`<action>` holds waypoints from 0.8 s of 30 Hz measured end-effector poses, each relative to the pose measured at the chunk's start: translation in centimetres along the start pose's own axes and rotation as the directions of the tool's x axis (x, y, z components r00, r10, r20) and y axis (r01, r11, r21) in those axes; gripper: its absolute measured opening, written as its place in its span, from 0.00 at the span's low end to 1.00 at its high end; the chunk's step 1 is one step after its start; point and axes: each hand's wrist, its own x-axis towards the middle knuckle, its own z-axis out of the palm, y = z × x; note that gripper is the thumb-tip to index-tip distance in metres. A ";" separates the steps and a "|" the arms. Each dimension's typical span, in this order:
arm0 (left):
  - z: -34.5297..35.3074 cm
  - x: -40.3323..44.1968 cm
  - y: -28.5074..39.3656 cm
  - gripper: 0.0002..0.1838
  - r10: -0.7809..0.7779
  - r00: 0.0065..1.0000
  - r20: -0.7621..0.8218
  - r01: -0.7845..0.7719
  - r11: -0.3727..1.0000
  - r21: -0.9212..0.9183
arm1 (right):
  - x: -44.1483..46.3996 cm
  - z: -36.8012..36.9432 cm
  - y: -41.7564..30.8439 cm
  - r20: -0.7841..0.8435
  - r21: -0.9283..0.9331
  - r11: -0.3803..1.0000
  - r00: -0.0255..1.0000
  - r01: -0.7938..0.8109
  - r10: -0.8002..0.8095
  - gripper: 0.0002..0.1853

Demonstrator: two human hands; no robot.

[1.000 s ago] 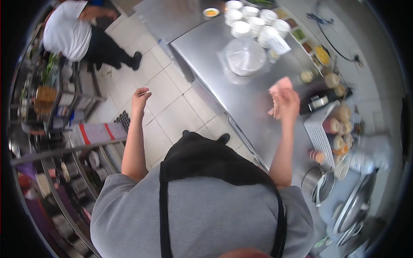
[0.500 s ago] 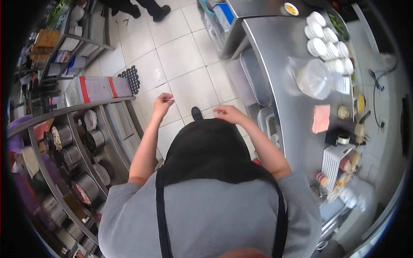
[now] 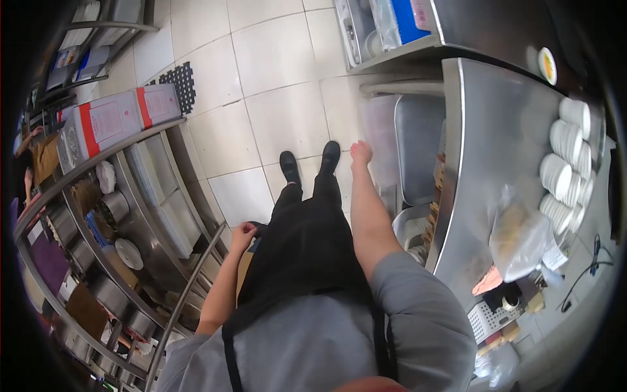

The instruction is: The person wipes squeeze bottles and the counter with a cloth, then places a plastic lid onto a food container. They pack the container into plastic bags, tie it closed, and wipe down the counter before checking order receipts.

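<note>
My left hand (image 3: pixel 243 235) is low beside the left edge of my black apron (image 3: pixel 297 251), with its fingers curled together close to dark cloth. Whatever may be between those fingers is hidden. My right hand (image 3: pixel 361 154) reaches forward over the tiled floor, its fingers folded in a loose fist with nothing visible in them. Close to it, on the right, stands a clear plastic bin (image 3: pixel 382 140) under the steel counter (image 3: pixel 486 163). Both black shoes (image 3: pixel 330 157) show on the floor between my hands.
Stacks of white bowls (image 3: pixel 558 173) and a filled clear plastic bag (image 3: pixel 519 235) stand on the right counter. Left is a steel rack (image 3: pixel 160 215) with pots and red-striped boxes (image 3: pixel 108 124). A black mat (image 3: pixel 179 88) lies on the floor ahead. Another person's arm (image 3: pixel 28 179) shows far left.
My view has moved forward and turned. My left hand has dropped back beside the apron, while my right arm has stretched forward. The person's legs at the top are out of view.
</note>
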 end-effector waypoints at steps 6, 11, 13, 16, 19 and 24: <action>1.4 1.2 -4.6 0.06 -0.129 0.992 0.015 0.128 0.991 0.035 | 2.4 -0.8 1.2 0.048 0.020 0.999 0.999 -0.025 0.024 0.25; 2.3 2.5 -3.4 0.05 -0.159 0.986 0.052 0.161 0.986 -0.041 | 2.5 -2.4 0.4 0.226 0.973 -0.002 0.956 -0.230 0.188 0.34; 2.1 3.1 -2.5 0.06 -0.071 0.994 0.081 0.074 0.997 -0.031 | 4.0 -2.3 1.6 0.235 0.972 -0.059 0.961 -0.229 0.146 0.35; 0.6 3.6 -0.8 0.06 -0.049 0.996 0.068 0.055 0.994 -0.093 | 5.2 -2.4 1.9 0.281 0.952 -0.152 0.954 -0.264 0.105 0.35; -0.7 4.5 -1.6 0.06 -0.092 0.994 0.052 0.096 0.992 -0.076 | 4.7 -3.8 0.4 0.291 0.947 -0.181 0.947 -0.265 0.137 0.33; -1.8 6.2 -5.1 0.06 -0.095 0.994 0.061 0.096 0.995 -0.018 | 6.8 -4.5 0.9 0.076 0.996 -0.043 0.996 -0.077 -0.038 0.24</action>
